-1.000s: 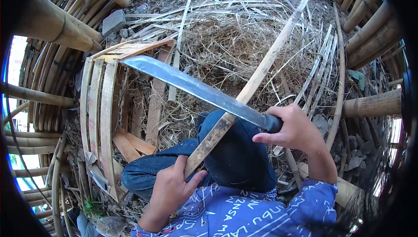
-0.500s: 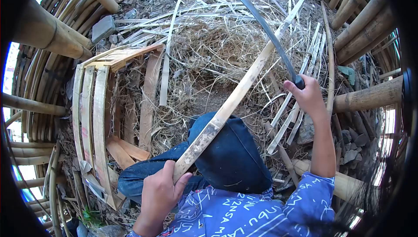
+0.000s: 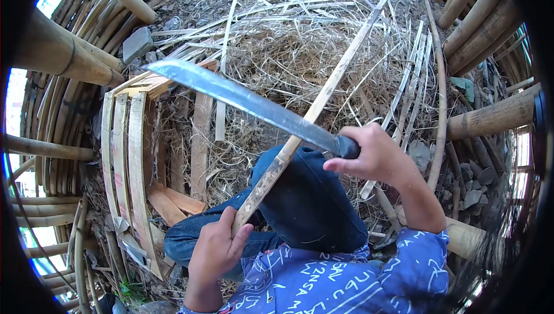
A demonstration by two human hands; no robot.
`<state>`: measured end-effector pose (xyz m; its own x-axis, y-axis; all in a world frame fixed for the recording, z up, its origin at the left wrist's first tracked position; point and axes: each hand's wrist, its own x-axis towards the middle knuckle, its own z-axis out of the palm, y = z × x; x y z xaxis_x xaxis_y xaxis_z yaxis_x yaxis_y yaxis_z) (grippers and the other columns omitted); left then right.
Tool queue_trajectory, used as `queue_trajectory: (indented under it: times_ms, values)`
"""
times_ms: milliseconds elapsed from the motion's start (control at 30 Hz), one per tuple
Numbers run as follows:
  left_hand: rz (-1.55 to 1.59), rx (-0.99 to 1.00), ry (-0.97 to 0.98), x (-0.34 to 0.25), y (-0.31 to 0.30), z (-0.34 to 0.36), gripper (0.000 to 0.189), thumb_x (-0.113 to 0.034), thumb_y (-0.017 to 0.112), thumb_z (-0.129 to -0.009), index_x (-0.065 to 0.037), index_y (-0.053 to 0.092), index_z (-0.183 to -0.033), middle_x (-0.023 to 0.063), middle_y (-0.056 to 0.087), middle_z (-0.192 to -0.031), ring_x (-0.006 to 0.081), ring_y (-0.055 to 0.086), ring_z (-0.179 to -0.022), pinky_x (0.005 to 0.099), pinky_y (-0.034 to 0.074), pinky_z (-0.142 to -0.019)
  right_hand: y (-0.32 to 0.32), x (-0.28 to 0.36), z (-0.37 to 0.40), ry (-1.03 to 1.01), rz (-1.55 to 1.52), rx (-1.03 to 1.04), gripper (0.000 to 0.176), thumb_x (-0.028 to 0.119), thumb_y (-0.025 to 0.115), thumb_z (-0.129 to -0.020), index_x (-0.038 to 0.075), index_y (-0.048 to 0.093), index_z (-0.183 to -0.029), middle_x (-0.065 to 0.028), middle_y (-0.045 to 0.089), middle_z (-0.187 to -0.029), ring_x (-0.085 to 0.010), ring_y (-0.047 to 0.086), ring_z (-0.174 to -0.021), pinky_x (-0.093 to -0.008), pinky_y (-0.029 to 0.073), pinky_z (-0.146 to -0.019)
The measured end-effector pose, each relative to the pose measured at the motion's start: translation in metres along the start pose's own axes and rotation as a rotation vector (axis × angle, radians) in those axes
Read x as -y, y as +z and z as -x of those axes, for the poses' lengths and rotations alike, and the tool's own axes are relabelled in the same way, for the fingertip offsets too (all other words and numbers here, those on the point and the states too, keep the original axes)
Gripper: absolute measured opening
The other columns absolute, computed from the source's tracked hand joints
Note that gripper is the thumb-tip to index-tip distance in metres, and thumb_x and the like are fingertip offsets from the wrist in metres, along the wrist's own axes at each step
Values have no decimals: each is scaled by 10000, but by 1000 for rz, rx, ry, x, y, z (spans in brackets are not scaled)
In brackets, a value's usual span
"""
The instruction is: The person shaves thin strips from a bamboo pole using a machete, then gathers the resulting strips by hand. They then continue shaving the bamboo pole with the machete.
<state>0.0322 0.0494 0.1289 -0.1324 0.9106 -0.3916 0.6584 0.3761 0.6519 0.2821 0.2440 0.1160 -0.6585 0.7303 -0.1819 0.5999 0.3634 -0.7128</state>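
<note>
My left hand point(image 3: 219, 245) is closed round the lower end of a long bamboo strip point(image 3: 326, 92). The strip slants up across my raised knee to the far right, its lower part stained dark. In my right hand point(image 3: 372, 155) is the black handle of a machete point(image 3: 242, 100). Its broad blade points up and left, crossing over the strip just above the knee. Beneath both, my knee in blue jeans point(image 3: 311, 204) stands bent.
A slatted wooden crate point(image 3: 135, 158) lies on its side at the left. Shavings point(image 3: 288, 54) and thin bamboo strips point(image 3: 412, 83) cover the ground ahead. Thick bamboo poles point(image 3: 490, 115) stick in from both sides. A grey block point(image 3: 137, 44) sits behind the crate, and stones point(image 3: 476, 190) lie at the right.
The machete has swung from pointing up at the far right to lying across the strip, with its tip to the left. My right hand has come lower and inward. The strip has turned narrow-side up.
</note>
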Motion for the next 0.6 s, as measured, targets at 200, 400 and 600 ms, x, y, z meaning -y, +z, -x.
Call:
queue_trajectory:
  times_ms: [200, 400, 600]
  values:
    - [17, 36, -14, 6, -3, 1, 297, -247, 634, -898, -6, 467, -856, 221, 526, -609, 451, 558, -632, 450, 422, -538, -25, -31, -6, 147, 63, -125, 599, 605, 728, -737, 17, 617, -693, -53, 569, -544, -160, 565, -501, -317, 467, -518]
    - [-36, 14, -17, 0, -11, 1, 301, -255, 640, -894, -11, 471, -846, 218, 523, -616, 452, 551, -631, 451, 422, -546, -44, -65, -15, 204, 82, -258, 681, 706, 636, -761, 32, 599, -672, -24, 567, -548, -117, 569, -513, -263, 435, -486]
    - [-57, 11, -19, -3, -9, 2, 303, -256, 641, -894, -10, 469, -854, 220, 523, -619, 454, 552, -633, 456, 422, -545, -54, -79, -27, 204, 108, -275, 747, 778, 596, -731, 35, 585, -651, -19, 550, -540, -125, 577, -519, -280, 437, -479]
